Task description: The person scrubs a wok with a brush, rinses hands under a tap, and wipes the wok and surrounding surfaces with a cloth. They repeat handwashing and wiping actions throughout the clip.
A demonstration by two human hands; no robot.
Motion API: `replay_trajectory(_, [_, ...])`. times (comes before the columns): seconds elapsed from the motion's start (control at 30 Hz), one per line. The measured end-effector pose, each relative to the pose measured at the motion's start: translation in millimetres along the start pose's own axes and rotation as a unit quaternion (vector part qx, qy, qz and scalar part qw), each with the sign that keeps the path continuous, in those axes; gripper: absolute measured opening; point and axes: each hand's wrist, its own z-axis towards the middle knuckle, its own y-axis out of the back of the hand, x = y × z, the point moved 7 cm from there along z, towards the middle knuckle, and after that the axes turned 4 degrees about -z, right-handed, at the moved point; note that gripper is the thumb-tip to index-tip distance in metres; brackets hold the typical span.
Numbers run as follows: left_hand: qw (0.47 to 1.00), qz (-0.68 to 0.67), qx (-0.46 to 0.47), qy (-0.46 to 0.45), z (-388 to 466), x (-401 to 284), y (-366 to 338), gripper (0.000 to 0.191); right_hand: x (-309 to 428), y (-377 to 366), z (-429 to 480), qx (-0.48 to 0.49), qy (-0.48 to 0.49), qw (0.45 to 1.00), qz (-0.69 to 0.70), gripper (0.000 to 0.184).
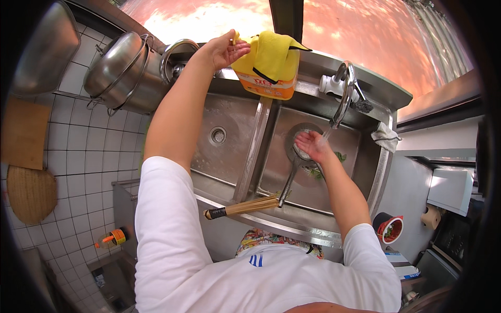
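My left hand (231, 50) is raised beside a yellow plastic jug (285, 88) at the back of the sink. A small yellow piece (236, 37), possibly the jug's cap, shows between its thumb and fingers. Over the jug hangs a yellow cloth (272, 54) with dark edging. In the right basin, my right hand (311, 145) is palm up, holding nothing, with its fingers spread a little. Water from the curved metal faucet (344, 98) runs onto it near the wrist. Below it lies a round metal utensil with a long handle (290, 182), its bowl partly hidden by the hand.
A bamboo brush (242, 207) lies across the sink's front edge. Green leaves (340, 157) are in the right basin. A divider (252, 150) separates it from the left basin (223, 164). A white rag (385, 137) hangs at right. Metal pots (117, 72) stand at left.
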Motion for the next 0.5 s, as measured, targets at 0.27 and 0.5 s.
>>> replay_trajectory(0.27, [0.977,-0.205,-0.053,-0.033,-76,215,0,0.067,-8,-12,3,-0.124,0.064,0.977,-0.164,0.064])
replay_trajectory(0.5, [0.988,-0.119,-0.072,-0.066,-109,348,-88,0.073,15,-92,-52,0.006,0.096,0.991,-0.089,0.081])
